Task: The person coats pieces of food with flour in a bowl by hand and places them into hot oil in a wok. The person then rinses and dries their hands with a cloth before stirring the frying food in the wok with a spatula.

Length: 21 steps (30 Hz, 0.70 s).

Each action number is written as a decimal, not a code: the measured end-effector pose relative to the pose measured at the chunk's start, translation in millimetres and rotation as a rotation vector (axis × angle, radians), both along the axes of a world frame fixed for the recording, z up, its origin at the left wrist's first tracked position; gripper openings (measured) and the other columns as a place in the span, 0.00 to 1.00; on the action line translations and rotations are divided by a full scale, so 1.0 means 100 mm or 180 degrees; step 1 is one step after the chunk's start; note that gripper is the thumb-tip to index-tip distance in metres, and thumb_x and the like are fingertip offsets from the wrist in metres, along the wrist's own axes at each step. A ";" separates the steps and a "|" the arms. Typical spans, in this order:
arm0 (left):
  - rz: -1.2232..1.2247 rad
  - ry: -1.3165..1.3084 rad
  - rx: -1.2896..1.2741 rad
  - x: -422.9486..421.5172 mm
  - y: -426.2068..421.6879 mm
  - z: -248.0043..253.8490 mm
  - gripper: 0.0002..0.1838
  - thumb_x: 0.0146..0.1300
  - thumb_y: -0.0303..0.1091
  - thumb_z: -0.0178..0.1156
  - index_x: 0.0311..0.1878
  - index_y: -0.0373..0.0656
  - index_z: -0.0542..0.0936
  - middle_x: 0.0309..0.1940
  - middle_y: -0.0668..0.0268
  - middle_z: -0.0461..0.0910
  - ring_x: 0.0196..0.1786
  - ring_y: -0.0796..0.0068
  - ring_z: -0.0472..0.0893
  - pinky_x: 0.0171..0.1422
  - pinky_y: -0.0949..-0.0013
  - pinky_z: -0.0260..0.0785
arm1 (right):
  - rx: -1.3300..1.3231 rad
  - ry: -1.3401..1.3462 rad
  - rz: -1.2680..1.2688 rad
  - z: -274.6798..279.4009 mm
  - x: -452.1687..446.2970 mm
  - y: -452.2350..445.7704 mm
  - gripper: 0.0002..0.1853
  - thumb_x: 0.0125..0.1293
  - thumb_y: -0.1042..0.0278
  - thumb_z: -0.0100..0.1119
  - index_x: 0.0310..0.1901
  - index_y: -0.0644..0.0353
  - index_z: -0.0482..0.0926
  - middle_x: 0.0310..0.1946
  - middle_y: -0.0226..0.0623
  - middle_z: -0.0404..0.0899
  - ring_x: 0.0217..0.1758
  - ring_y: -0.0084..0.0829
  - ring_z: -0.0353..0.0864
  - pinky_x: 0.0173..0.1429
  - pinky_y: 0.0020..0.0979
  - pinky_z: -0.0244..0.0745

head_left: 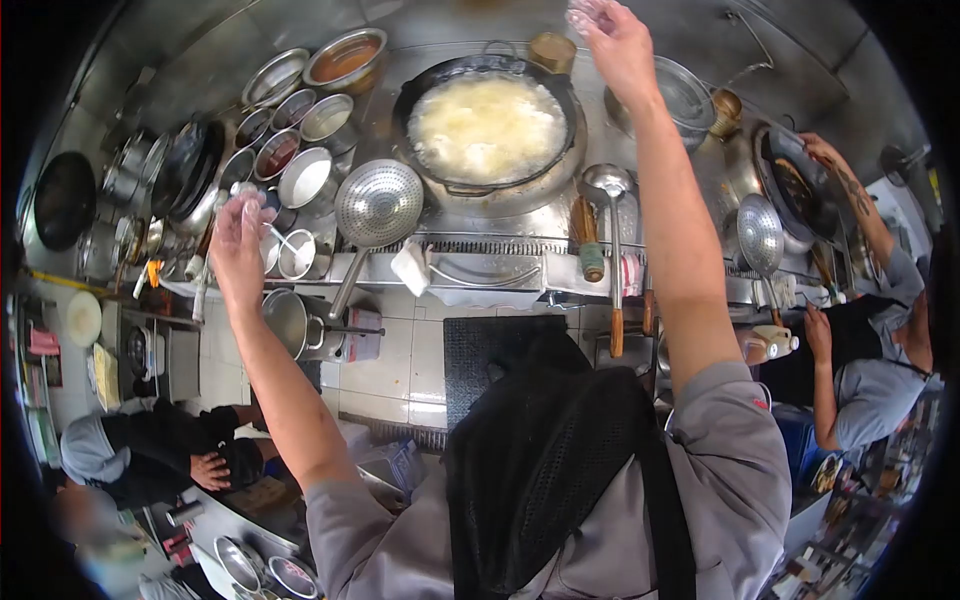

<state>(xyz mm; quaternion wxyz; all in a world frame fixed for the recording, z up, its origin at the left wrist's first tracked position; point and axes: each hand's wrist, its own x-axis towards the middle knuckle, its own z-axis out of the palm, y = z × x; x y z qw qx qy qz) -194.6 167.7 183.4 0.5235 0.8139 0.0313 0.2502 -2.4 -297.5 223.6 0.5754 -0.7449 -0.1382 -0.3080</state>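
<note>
Left hand (241, 228) and right hand (604, 24), loosely curled, seemingly empty, flank the round black metal wok (490, 64) at twelve o'clock, perhaps avoiding heat.

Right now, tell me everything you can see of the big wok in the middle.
The wok is wide and round, with a dark, metal-looking wall and loop handles at its far and near edges. It sits upright over a round metal burner surround. Pale yellow, frothy liquid fills much of it, with whiter patches towards the near side; whatever lies under the froth is hidden. Neither the left hand nor the right hand touches it.
</note>
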 end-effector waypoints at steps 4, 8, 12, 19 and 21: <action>-0.0520 -0.0075 0.0073 0.74 -0.48 -0.14 0.16 0.77 0.37 0.58 0.59 0.35 0.78 0.49 0.62 0.85 0.45 0.76 0.84 0.49 0.73 0.76 | -0.0279 -0.0210 -0.0343 -0.45 0.13 -0.19 0.14 0.64 0.65 0.68 0.49 0.59 0.85 0.39 0.44 0.85 0.43 0.39 0.85 0.50 0.37 0.79; -0.0708 0.0387 0.0200 1.10 -1.00 -0.64 0.14 0.76 0.36 0.59 0.56 0.36 0.80 0.45 0.66 0.83 0.41 0.80 0.82 0.47 0.75 0.74 | -0.0920 0.0594 -0.1165 -1.89 -0.01 -0.78 0.15 0.63 0.63 0.67 0.46 0.65 0.83 0.43 0.53 0.84 0.50 0.53 0.82 0.56 0.47 0.77; -0.0912 0.0822 0.0052 1.23 -1.44 -0.88 0.13 0.76 0.33 0.58 0.57 0.35 0.79 0.46 0.65 0.83 0.43 0.80 0.82 0.49 0.74 0.74 | -0.1449 0.1582 -0.1713 -3.57 -0.60 -1.37 0.14 0.61 0.68 0.65 0.46 0.67 0.82 0.42 0.57 0.82 0.49 0.56 0.82 0.56 0.49 0.77; -0.1454 0.0764 0.0080 1.58 -2.39 -0.74 0.12 0.75 0.30 0.58 0.56 0.35 0.79 0.48 0.64 0.84 0.47 0.78 0.83 0.54 0.72 0.75 | -0.2312 0.3047 -0.1386 -3.87 -0.96 -1.33 0.17 0.64 0.65 0.60 0.51 0.65 0.75 0.48 0.56 0.81 0.56 0.55 0.81 0.56 0.51 0.80; -0.1630 0.0732 0.0012 1.65 -2.68 -0.71 0.12 0.75 0.29 0.59 0.57 0.35 0.79 0.48 0.63 0.84 0.47 0.77 0.83 0.56 0.72 0.75 | -0.2442 0.3053 -0.1330 -3.88 -0.95 -1.33 0.15 0.64 0.68 0.58 0.50 0.65 0.74 0.46 0.54 0.81 0.54 0.53 0.81 0.54 0.51 0.80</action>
